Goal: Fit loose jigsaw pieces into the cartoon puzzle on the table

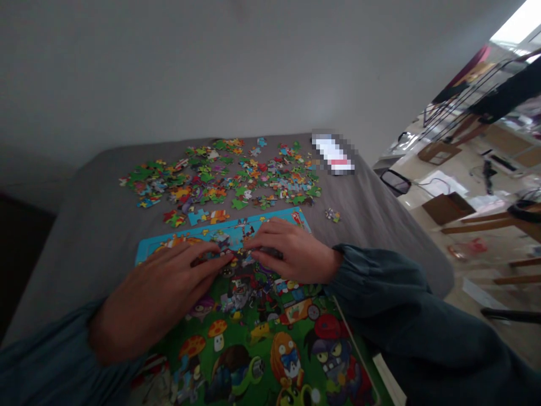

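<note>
A colourful cartoon jigsaw puzzle (pixel 270 349) lies partly assembled on a grey table (pixel 84 225), its blue top border (pixel 220 231) toward the far side. My left hand (pixel 160 293) lies flat on the puzzle's upper left, fingers stretched toward the middle. My right hand (pixel 291 251) rests palm down on the upper right, fingertips pressing on pieces where both hands meet. Whether a loose piece sits under the fingers is hidden. Many loose pieces (pixel 224 177) are spread beyond the puzzle.
A blurred white and red object (pixel 333 153) lies at the table's far right corner. One stray piece (pixel 332 214) sits right of the puzzle. A plain wall stands behind; cardboard boxes (pixel 448 206) and furniture fill the floor at right.
</note>
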Motion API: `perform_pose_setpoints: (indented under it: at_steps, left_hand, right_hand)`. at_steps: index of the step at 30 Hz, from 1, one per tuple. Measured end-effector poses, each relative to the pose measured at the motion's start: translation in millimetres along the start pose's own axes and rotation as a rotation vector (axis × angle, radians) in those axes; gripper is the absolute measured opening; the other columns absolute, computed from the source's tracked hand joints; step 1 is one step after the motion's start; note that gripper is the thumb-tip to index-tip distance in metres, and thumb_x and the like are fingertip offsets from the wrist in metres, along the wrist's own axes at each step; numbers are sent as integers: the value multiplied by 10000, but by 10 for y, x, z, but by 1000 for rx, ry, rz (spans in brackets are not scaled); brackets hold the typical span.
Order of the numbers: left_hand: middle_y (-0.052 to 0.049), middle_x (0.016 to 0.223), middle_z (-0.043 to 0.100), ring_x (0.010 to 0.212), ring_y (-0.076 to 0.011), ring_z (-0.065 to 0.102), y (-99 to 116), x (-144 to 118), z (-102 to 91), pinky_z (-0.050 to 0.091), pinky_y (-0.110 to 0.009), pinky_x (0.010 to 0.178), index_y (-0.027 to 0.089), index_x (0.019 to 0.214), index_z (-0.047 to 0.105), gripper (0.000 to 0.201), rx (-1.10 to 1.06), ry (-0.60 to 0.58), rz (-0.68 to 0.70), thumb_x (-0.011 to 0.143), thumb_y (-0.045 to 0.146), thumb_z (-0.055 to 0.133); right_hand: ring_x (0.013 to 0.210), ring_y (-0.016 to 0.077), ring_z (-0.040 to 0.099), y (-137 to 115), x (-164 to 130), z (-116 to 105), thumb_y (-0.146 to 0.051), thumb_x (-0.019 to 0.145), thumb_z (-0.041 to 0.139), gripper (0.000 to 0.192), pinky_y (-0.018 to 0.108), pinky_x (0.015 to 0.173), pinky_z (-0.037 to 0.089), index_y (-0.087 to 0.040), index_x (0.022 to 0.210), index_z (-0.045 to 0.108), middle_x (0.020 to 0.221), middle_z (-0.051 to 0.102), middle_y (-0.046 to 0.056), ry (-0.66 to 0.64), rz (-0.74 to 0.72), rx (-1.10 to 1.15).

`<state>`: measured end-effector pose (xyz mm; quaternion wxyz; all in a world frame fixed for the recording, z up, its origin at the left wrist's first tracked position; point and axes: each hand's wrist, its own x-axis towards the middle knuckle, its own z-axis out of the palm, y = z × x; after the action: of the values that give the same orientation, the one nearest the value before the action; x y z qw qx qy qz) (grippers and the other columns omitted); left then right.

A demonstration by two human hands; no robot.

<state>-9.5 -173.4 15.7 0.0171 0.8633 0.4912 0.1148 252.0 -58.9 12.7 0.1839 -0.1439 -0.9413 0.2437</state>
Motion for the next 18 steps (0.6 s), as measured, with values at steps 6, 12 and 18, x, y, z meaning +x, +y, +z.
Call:
perform_pose_setpoints:
  at_steps: [6,12,18]
  left_hand:
    - [-73,1206,755,1042,-276,708,-9,-43,95,601,-451,885,284,1399,670,393,55,17,-17,1105,310,410]
    - [-87,1344,727,1148,-310,711,35,-110,130,608,-500,953,293,1446,644,561,212,-52,-3,950,46,564]
    - [-77,1255,780,1047,-301,759,310,4,1,642,-448,847,267,1409,689,630,371,-120,2,871,-41,577]
  right_hand:
    - [995,208,641,-3,-8,17,-244,1089,508,265,371,914,508,-171,1173,749,1036,732,88,9,-25,-23]
    - [980,208,644,0,-9,20,-214,1075,522,254,372,901,511,-150,1160,753,1031,739,93,13,-46,-14]
    - [964,202,641,-11,2,22,-191,1063,537,229,365,898,510,-158,1124,755,1011,736,85,-14,-53,-34]
